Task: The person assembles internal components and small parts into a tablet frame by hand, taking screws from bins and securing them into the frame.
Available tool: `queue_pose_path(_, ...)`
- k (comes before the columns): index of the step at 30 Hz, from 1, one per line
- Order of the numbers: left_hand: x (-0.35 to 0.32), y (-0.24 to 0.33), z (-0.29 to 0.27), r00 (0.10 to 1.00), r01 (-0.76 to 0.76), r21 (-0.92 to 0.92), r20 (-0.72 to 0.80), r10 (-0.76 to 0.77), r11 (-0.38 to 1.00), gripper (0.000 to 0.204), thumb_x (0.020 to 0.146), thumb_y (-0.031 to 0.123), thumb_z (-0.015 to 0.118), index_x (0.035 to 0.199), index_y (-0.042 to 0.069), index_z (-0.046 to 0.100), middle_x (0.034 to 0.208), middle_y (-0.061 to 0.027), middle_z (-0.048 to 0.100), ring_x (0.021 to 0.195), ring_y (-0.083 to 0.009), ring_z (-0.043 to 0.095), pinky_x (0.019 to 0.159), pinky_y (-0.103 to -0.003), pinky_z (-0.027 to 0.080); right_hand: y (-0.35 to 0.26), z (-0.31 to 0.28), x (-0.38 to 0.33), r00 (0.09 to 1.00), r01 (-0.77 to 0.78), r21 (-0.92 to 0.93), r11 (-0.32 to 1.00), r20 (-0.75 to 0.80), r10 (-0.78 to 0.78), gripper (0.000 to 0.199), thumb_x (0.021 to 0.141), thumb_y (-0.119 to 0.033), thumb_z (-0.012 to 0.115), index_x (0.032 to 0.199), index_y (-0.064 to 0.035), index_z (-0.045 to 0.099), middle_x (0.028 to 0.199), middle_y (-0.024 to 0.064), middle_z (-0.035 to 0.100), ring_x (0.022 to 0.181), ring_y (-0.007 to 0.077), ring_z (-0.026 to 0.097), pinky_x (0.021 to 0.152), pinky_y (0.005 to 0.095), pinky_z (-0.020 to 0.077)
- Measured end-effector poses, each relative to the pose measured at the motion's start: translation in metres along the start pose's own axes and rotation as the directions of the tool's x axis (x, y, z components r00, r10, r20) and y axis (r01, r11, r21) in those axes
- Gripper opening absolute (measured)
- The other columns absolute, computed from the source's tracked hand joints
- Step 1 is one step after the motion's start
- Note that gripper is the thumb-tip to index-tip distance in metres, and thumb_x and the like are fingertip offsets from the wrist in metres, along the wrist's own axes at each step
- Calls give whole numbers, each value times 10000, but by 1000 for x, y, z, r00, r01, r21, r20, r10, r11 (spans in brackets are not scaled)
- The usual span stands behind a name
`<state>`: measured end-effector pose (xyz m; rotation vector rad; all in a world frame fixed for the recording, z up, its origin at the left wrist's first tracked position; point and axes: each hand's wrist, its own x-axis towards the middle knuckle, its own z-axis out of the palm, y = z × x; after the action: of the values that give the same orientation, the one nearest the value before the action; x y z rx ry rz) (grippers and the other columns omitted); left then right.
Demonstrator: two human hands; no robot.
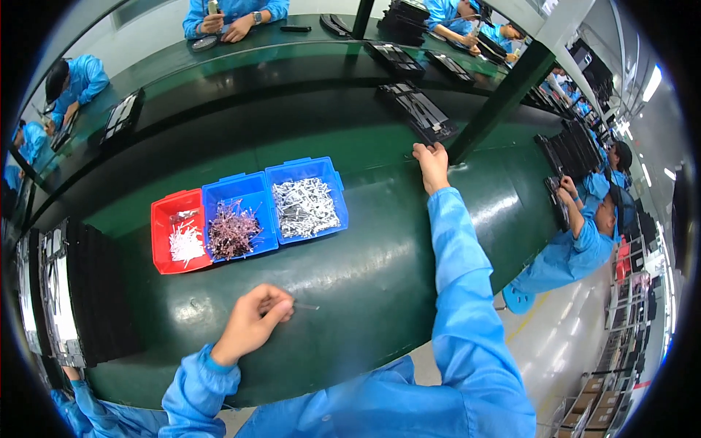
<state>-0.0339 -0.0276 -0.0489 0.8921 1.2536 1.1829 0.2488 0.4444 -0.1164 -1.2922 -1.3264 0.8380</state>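
My left hand [257, 321] is closed in a pinch above the green tabletop. Out of its fingertips sticks a thin, see-through strip [307, 306]. With the arm stretched far forward, my right hand [432, 165] has its fingers curled at the near end of a black tray [415, 109] that holds grey, flat parts. Between my hands and farther back, small parts bins stand joined in a row. The red bin [166, 264] has white slivers, the middle blue bin [212, 191] reddish-brown wiry pieces, and the right blue bin [340, 191] white and grey pieces.
Stacked black trays [95, 299] stand at the left table end, another stack [569, 150] at the right. A slanted green post [504, 102] rises beside my right hand. A dark belt [307, 117] crosses behind the bins. A co-worker [577, 233] sits at the right; others work across the belt.
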Motion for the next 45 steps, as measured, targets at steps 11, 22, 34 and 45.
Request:
queue_pose_path(11, 22, -8, 7, 993, -112, 51, -40, 114, 992, 118, 1015, 90, 659, 1083, -4, 633, 880, -49, 686, 693, -76, 650, 601, -219, 535, -40, 24, 8, 929, -368, 669, 646, 241, 280, 279, 931, -208, 744, 924, 26, 594, 752, 48, 548, 649, 141, 545, 547, 266, 431)
queue_pose_path(22, 25, -13, 10, 991, -102, 19, -84, 103, 995, 114, 1017, 79, 651, 1080, -13, 626, 869, -73, 701, 674, -93, 656, 580, -233, 539, -49, -7, -31, 606, -708, 447, 546, 783, 145, 323, 1046, -330, 621, 1028, -7, 614, 903, 134, 736, 735, 178, 662, 646, 284, 536)
queue_pose_path(34, 21, -9, 15, 992, -123, 83, 16, 122, 989, 109, 1002, 56, 661, 1069, -28, 647, 1014, -90, 677, 810, -114, 671, 681, -238, 559, -87, -135, -278, 518, -797, 251, 549, 752, 408, 230, 1067, -233, 562, 1185, -54, 643, 989, 219, 739, 778, 260, 715, 693, 356, 574)
queue_pose_path(45, 47, -23, 78, 947, -309, 56, 104, 303, 949, 109, 961, 89, 703, 1065, 57, 692, 1468, -181, 500, 1345, -320, 543, 1094, -416, 448, -129, -207, -377, -27, -957, -154, 247, 892, 450, 583, 1016, -231, 593, 1484, 83, 447, 1105, 263, 714, 923, 277, 712, 774, 357, 558)
